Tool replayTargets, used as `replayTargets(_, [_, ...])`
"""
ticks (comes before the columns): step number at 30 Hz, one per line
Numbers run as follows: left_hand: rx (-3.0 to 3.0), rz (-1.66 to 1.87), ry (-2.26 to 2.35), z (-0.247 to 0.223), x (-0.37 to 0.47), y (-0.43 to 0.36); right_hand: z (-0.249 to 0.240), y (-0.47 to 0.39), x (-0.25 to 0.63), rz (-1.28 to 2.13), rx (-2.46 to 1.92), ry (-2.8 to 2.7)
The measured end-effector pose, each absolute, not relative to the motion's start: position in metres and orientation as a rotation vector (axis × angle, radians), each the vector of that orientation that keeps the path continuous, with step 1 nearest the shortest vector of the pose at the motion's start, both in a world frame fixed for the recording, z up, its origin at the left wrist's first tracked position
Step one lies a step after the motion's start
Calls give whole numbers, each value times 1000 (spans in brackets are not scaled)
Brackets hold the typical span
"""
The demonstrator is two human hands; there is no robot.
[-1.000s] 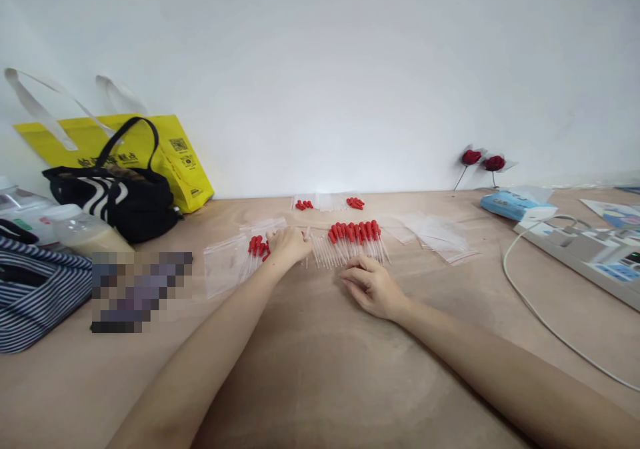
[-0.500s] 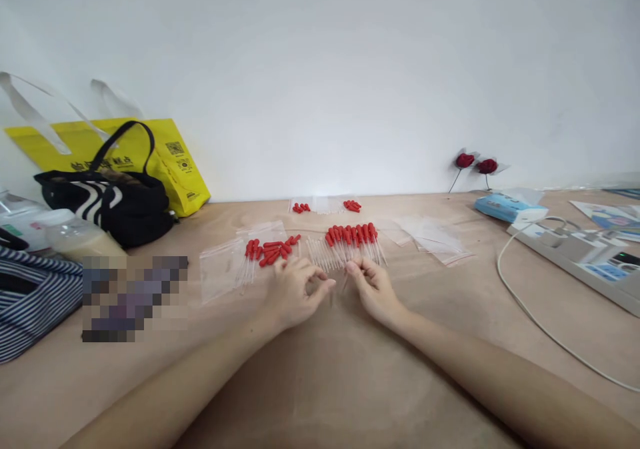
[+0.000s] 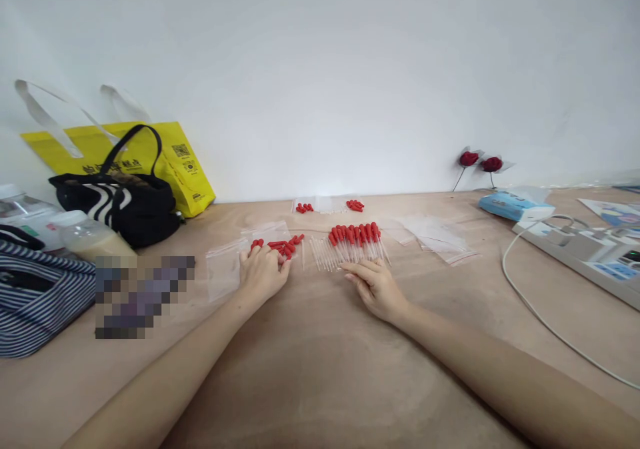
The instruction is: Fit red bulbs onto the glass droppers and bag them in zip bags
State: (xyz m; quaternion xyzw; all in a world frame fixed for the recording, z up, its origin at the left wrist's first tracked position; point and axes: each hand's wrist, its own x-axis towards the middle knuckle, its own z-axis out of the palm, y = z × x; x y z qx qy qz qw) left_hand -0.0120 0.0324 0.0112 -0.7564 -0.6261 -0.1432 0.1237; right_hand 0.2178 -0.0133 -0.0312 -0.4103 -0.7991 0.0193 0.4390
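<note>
My left hand (image 3: 263, 272) is over the left pile of red rubber bulbs (image 3: 285, 245), its fingers bent down and apart, the thumb on the right side. Its fingertips are partly hidden. My right hand (image 3: 377, 289) is at the near ends of a row of thin clear tubes (image 3: 324, 254), with thumb and forefinger close together on what looks like the end of one tube. Behind that hand lies a row of droppers (image 3: 356, 234), clear tubes with red bulbs on them. A single tube (image 3: 303, 255) lies apart, between the pile and the row.
Clear zip bags lie at left (image 3: 223, 269) and right (image 3: 435, 235). Another bag (image 3: 327, 203) with red bulbs is by the wall. A yellow bag (image 3: 195, 182) and a black bag (image 3: 145, 209) stand left. A power strip (image 3: 590, 262) with its cable is at right.
My left hand has moved left, away from my right hand, onto the red bulbs. My right hand stays near the tubes, its fingers now stretched toward their near ends. The view has shifted slightly.
</note>
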Motion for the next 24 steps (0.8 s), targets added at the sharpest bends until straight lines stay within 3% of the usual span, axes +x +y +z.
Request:
replayTargets(8, [-2891,-824,-1249,-2,10,-3,-34,-13,217,93,-985,-2050])
replayTargets(19, [-2945,-1051,-1482,-11,20,-7,-31,-17,218,-25,-1033,-2106])
replayTargets(24, [-2972,-1095,-1369,-10,24,-10,-30,-19,216,-40,-1005,-2152])
